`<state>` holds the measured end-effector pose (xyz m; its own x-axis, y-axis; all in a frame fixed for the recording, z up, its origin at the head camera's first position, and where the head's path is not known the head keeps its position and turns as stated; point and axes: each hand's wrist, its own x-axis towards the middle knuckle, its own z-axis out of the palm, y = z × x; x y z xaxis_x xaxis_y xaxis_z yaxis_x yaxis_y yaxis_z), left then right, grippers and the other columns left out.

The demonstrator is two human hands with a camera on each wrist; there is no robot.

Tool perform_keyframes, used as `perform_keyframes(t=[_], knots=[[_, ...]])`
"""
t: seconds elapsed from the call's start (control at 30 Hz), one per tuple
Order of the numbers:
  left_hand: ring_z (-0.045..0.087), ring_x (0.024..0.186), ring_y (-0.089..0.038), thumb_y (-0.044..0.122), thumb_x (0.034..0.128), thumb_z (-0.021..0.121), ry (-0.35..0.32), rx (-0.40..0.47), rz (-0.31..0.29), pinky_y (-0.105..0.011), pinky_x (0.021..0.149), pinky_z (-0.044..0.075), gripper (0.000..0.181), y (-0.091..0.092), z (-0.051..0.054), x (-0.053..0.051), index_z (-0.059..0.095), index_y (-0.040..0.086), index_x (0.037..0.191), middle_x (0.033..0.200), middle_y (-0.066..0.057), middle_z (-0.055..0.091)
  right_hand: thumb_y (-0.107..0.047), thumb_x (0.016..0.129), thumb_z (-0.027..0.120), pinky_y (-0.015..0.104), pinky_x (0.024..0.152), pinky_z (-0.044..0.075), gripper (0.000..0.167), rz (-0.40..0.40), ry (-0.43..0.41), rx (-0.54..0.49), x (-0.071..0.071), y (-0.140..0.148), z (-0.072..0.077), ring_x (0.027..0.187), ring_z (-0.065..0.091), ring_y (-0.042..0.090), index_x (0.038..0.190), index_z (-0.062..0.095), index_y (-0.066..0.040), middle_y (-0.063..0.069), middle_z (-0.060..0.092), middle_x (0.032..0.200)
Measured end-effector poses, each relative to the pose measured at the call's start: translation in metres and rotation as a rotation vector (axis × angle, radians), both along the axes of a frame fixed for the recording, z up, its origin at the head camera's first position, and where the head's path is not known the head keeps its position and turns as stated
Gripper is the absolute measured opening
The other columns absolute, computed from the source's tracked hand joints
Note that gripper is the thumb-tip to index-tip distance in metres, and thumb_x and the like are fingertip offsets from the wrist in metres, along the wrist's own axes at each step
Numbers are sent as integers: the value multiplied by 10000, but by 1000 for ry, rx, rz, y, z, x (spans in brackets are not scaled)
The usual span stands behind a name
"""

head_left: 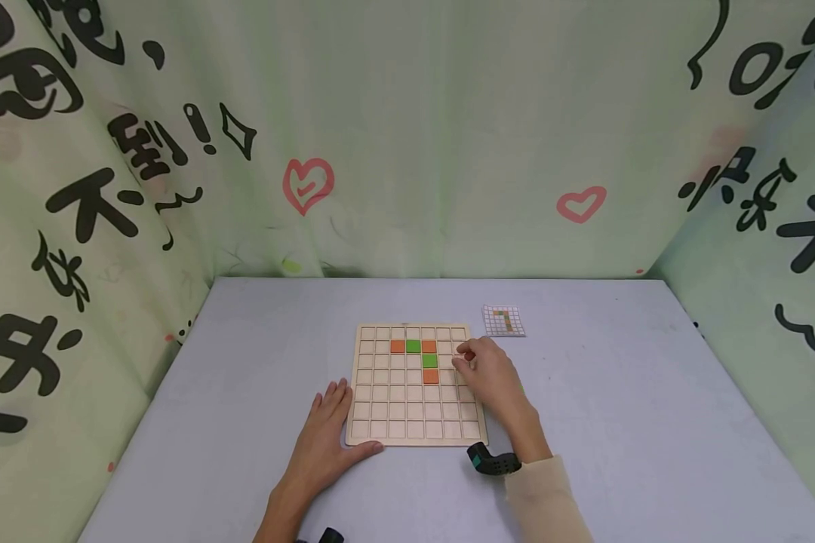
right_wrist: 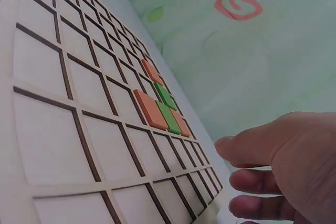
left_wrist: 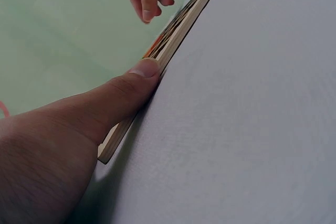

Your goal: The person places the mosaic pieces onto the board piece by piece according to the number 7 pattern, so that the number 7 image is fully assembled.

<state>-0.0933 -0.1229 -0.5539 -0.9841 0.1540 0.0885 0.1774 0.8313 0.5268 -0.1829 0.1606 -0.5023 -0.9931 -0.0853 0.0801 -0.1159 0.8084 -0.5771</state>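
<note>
A wooden grid board (head_left: 380, 411) lies flat on the table, with orange and green square tiles set in its cells. The top row of tiles runs orange (head_left: 398, 346), green (head_left: 413, 346), orange; below the last come a green tile (head_left: 430, 360) and an orange tile (head_left: 431, 375). My left hand (head_left: 322, 437) steadies the board's lower left corner, fingers straight along the left side and thumb (left_wrist: 123, 87) against the front edge. Over the board's right side hovers my right hand (head_left: 492, 377), its fingers loosely bent. The right wrist view shows thumb and fingers (right_wrist: 254, 181) apart, holding nothing visible.
A small card (head_left: 505, 320) printed with a coloured grid pattern lies beyond the board's upper right corner. A white cloth covers the table (head_left: 618, 392). Pale green curtains (head_left: 441, 151) with black writing and red hearts enclose the back and sides.
</note>
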Motion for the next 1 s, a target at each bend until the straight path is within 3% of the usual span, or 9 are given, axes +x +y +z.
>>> perform_keyframes(t=[0.17, 0.47, 0.7, 1.0], knots=[[251, 1539, -339, 641, 746, 769, 3, 15, -5, -499, 1277, 200, 1074, 0, 1, 1, 397, -9, 1516, 1623, -171, 332, -236, 937, 686, 302, 678, 492, 281, -22, -8, 1, -1, 11, 3, 829, 574, 199, 1137, 705, -40, 87, 632, 1005], [259, 1536, -343, 636, 744, 772, 8, 17, -5, -499, 1275, 204, 1071, -1, 1, 1, 399, -10, 1514, 1620, -175, 338, -230, 941, 665, 435, 814, 554, 300, -51, -49, 9, -4, 34, 5, 924, 614, 258, 1166, 686, -32, 139, 636, 1099], [260, 1535, -343, 639, 747, 767, 11, 13, -9, -496, 1274, 205, 1070, -1, 1, 1, 400, -11, 1513, 1619, -175, 339, -218, 951, 650, 439, 820, 557, 305, -68, -92, 0, -4, 52, 7, 958, 613, 288, 1168, 675, -5, 174, 627, 1138], [248, 1540, -341, 640, 748, 767, -1, 16, -8, -492, 1279, 193, 1077, 0, 1, 1, 389, -10, 1519, 1627, -174, 323, -225, 942, 646, 420, 841, 548, 319, -84, -206, 8, -4, 73, 6, 976, 588, 289, 1172, 659, -5, 172, 615, 1126]])
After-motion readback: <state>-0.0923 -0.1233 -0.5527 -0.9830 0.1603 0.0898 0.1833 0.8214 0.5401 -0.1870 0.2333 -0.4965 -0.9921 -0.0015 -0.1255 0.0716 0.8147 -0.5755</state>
